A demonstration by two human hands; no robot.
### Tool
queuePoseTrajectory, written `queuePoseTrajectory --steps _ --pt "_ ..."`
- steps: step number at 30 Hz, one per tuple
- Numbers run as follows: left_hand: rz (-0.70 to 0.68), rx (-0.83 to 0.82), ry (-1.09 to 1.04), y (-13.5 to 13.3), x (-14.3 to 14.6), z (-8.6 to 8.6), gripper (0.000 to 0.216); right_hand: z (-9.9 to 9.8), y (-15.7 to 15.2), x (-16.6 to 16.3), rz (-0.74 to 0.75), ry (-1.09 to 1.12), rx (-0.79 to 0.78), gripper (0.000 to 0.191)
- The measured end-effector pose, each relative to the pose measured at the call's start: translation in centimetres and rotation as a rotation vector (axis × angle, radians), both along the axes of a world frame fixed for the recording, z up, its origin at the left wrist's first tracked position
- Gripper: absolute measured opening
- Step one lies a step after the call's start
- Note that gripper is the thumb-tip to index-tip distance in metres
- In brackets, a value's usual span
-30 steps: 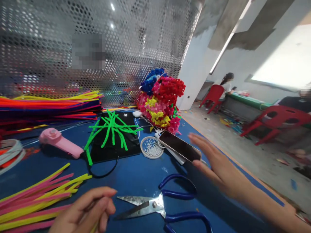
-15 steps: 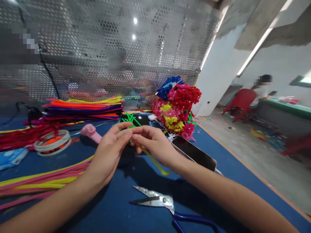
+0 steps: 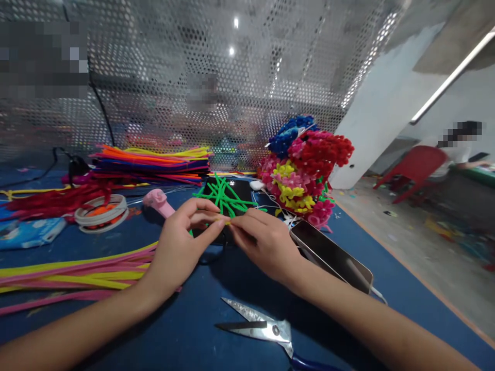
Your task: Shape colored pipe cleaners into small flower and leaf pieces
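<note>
My left hand [image 3: 181, 247] and my right hand [image 3: 266, 245] meet fingertip to fingertip over the blue table [image 3: 201, 330]. Both pinch a thin yellow pipe cleaner [image 3: 223, 222]; only a short bit shows between the fingers. Just behind the hands lie green pipe cleaner pieces [image 3: 226, 196] on a black slab. Open scissors [image 3: 263, 327] with blue handles lie near me below my right wrist. A phone [image 3: 328, 255] rests right of my right hand.
Yellow and pink pipe cleaners [image 3: 77, 270] lie at the left, a stack of mixed colours [image 3: 150, 165] at the back. A bunch of pipe cleaner flowers [image 3: 305, 167] stands behind the phone. Pink tool [image 3: 158, 201], tape rolls [image 3: 101, 211], perforated metal screen [image 3: 216, 77]. A person sits far right.
The view has swung left and down. My hands have come closer together and the long yellow strand hanging from my right hand no longer shows.
</note>
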State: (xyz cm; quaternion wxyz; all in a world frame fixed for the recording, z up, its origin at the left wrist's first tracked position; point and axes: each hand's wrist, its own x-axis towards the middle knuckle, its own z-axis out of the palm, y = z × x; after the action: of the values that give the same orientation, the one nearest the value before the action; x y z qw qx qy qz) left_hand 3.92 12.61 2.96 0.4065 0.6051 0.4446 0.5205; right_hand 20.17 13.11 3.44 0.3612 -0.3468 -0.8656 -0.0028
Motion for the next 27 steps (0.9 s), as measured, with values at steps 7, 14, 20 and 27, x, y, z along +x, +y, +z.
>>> queuePoseTrajectory --steps 7,14,20,27 --pt "0.036 0.028 -0.011 -0.7 0.3 -0.1 0.022 -0.2 -0.2 -0.1 0.015 0.056 0.117 0.019" --pt "0.010 0.114 0.048 -2.5 0.9 -1.4 0.022 -0.4 -0.3 -0.3 -0.109 0.091 0.245 0.024" --pt "-0.157 0.155 0.123 -4.8 1.3 -2.6 0.046 -0.8 -0.8 -0.5 -0.174 0.095 0.309 0.026" --pt "-0.037 -0.004 -0.116 -3.5 1.3 -0.3 0.022 -0.8 -0.6 -0.2 -0.146 0.086 0.210 0.019"
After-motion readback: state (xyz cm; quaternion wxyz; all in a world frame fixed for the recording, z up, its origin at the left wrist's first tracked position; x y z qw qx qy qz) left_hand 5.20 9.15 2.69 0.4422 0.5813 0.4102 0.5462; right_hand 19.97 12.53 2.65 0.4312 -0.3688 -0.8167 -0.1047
